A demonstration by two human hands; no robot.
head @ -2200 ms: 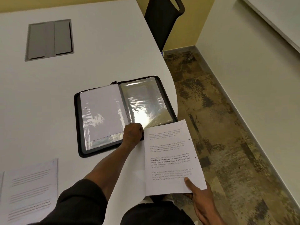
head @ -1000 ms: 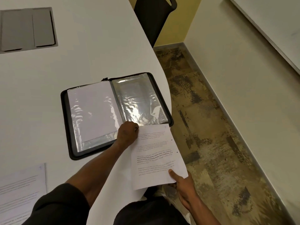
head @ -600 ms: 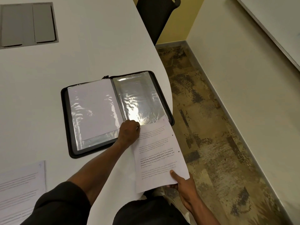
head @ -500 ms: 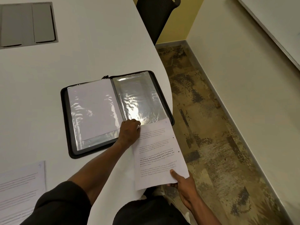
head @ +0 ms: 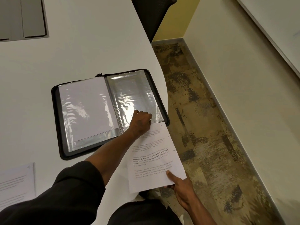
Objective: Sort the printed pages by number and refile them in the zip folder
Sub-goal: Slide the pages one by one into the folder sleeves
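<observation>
The black zip folder (head: 56,122) lies open on the white table (head: 90,51). Its left clear sleeve (head: 86,109) holds a white sheet. The right sleeve (head: 134,93) looks to hold no page. My left hand (head: 140,121) pinches the near edge of the right sleeve with curled fingers. My right hand (head: 180,187) holds a printed page (head: 154,158) by its near corner, thumb on top. The page's far end reaches the sleeve's near edge beside my left hand.
More printed pages (head: 16,184) lie at the table's near left. A grey hatch (head: 22,18) is set into the tabletop at far left. A black chair (head: 151,15) stands beyond the table's curved right edge. Patterned carpet (head: 203,127) and a wall lie to the right.
The printed page has moved up from my lap side until its far end meets the right sleeve. My left hand has slid right along the sleeve's near edge.
</observation>
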